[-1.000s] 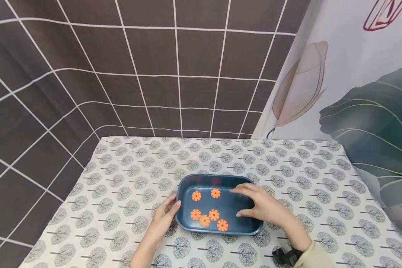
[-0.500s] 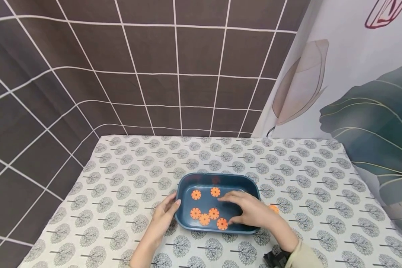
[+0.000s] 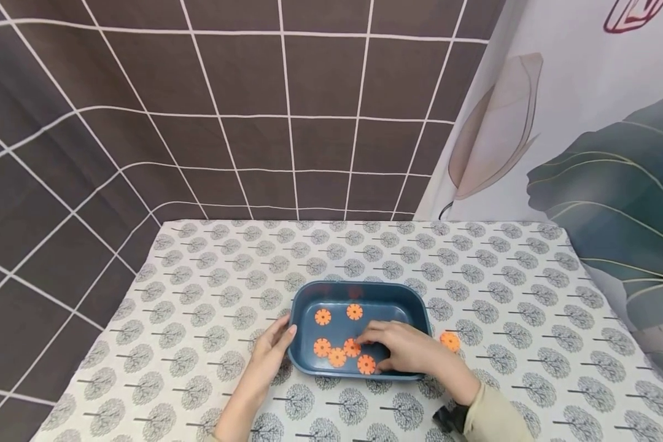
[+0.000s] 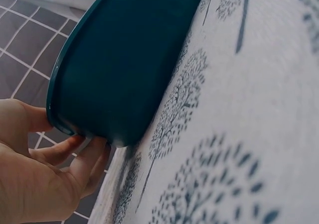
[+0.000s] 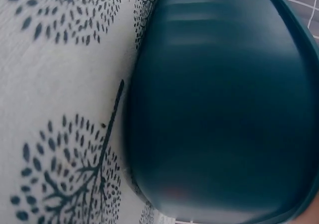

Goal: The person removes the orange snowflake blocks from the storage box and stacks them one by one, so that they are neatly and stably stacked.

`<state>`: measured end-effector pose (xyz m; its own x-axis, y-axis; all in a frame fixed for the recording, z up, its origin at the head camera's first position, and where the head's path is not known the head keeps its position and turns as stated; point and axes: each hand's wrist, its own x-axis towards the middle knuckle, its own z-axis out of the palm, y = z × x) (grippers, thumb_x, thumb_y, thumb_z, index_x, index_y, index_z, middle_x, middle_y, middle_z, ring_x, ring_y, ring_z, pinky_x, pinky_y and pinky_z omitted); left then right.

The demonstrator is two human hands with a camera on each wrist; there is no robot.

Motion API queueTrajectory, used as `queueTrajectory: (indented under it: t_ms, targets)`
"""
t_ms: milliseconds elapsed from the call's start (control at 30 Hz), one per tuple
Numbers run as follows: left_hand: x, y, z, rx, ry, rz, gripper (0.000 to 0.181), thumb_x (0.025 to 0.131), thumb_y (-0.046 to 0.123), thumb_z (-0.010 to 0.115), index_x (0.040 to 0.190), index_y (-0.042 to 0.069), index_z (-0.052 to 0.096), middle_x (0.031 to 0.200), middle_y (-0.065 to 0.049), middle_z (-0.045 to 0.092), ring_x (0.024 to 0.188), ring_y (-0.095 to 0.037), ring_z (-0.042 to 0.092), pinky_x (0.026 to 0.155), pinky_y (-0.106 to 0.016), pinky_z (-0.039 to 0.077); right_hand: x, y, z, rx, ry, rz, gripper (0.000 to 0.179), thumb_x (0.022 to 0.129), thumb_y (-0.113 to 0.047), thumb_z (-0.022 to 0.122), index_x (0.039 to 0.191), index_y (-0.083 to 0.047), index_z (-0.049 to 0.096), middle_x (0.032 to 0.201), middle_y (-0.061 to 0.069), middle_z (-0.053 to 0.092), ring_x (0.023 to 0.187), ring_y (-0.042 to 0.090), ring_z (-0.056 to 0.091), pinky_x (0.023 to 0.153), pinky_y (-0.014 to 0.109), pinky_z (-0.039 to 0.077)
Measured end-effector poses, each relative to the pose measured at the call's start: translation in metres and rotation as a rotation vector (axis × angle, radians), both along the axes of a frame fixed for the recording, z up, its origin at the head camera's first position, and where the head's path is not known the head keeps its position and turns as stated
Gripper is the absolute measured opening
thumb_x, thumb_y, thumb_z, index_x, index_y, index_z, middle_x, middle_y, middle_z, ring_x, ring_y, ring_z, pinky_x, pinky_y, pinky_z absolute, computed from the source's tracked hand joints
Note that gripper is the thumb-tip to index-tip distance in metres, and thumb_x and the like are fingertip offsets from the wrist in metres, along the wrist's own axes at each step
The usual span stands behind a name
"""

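Note:
A dark blue rectangular tub (image 3: 414, 301) with rounded corners sits on the cloth, holding several orange notched discs. My left hand (image 3: 269, 353) grips its left end; in the left wrist view the thumb lies at the rim and the fingers (image 4: 87, 159) press the outer wall. My right hand (image 3: 400, 347) reaches over the right side into the tub, fingers bent downward and apart from the thumb. Its fingertips are right at one orange disc (image 3: 352, 348), and the thumb tip is beside another disc (image 3: 366, 364). The right wrist view shows mostly the tub's outer wall (image 5: 214, 99).
One orange disc (image 3: 450, 342) lies on the cloth just right of the tub, beside the right forearm. The table's tree-print cloth (image 3: 215, 294) spreads around the tub. A dark tiled-pattern curtain (image 3: 243, 80) hangs behind, and a white leaf-print curtain (image 3: 574, 92) at the right.
My right hand has moved left inside the tub, from its right part to the discs near the front middle. The disc on the cloth has come into sight. My left hand keeps its grip.

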<state>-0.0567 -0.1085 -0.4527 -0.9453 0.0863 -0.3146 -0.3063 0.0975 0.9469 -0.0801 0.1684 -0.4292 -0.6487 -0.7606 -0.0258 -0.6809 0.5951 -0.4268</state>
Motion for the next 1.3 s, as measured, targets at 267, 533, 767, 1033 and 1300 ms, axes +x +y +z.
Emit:
queueTrajectory:
  t_ms: [267, 533, 767, 1033, 1300]
  targets:
    - [0.0, 0.0, 0.001, 0.0, -0.001, -0.001, 0.058, 0.097, 0.03, 0.05, 0.144, 0.004, 0.03, 0.147, -0.022, 0.031, 0.134, -0.035, 0.033, 0.109, -0.049, 0.031, -0.003, -0.006, -0.005, 0.033, 0.005, 0.04, 0.044, 0.073, -0.023, 0.079, 0.115, -0.023, 0.065, 0.108, -0.011, 0.059, 0.101, 0.012, 0.06, 0.089, 0.035, 0.051]
    - [-0.001, 0.001, 0.001, 0.007, 0.008, -0.011, 0.058, 0.096, 0.03, 0.051, 0.144, 0.002, 0.03, 0.147, -0.022, 0.031, 0.135, -0.036, 0.031, 0.111, -0.048, 0.027, -0.007, -0.007, -0.013, 0.028, 0.036, 0.053, 0.036, 0.075, -0.038, 0.075, 0.106, -0.021, 0.069, 0.101, -0.012, 0.061, 0.094, 0.007, 0.061, 0.088, 0.033, 0.051]
    - [0.0, 0.0, 0.001, 0.012, 0.008, -0.002, 0.058, 0.096, 0.031, 0.051, 0.144, 0.004, 0.031, 0.147, -0.021, 0.033, 0.134, -0.035, 0.033, 0.11, -0.048, 0.03, -0.009, -0.009, -0.013, 0.02, 0.0, 0.055, 0.033, 0.075, -0.036, 0.075, 0.104, -0.02, 0.068, 0.101, -0.011, 0.062, 0.094, 0.006, 0.061, 0.086, 0.03, 0.052]
    - [0.0, 0.0, 0.0, 0.016, 0.01, -0.002, 0.058, 0.096, 0.031, 0.05, 0.144, 0.004, 0.031, 0.147, -0.022, 0.032, 0.134, -0.035, 0.034, 0.109, -0.048, 0.031, -0.008, -0.009, -0.012, 0.027, -0.031, 0.062, 0.031, 0.077, -0.032, 0.075, 0.106, -0.023, 0.068, 0.103, -0.012, 0.06, 0.096, 0.008, 0.059, 0.086, 0.029, 0.051]
    - [0.0, 0.0, 0.001, 0.017, 0.009, -0.004, 0.06, 0.096, 0.033, 0.051, 0.144, 0.004, 0.031, 0.146, -0.022, 0.033, 0.133, -0.036, 0.035, 0.108, -0.048, 0.033, -0.008, -0.008, -0.011, 0.014, -0.059, 0.101, 0.025, 0.078, -0.031, 0.073, 0.102, -0.024, 0.068, 0.102, -0.013, 0.056, 0.097, 0.005, 0.056, 0.086, 0.025, 0.05]
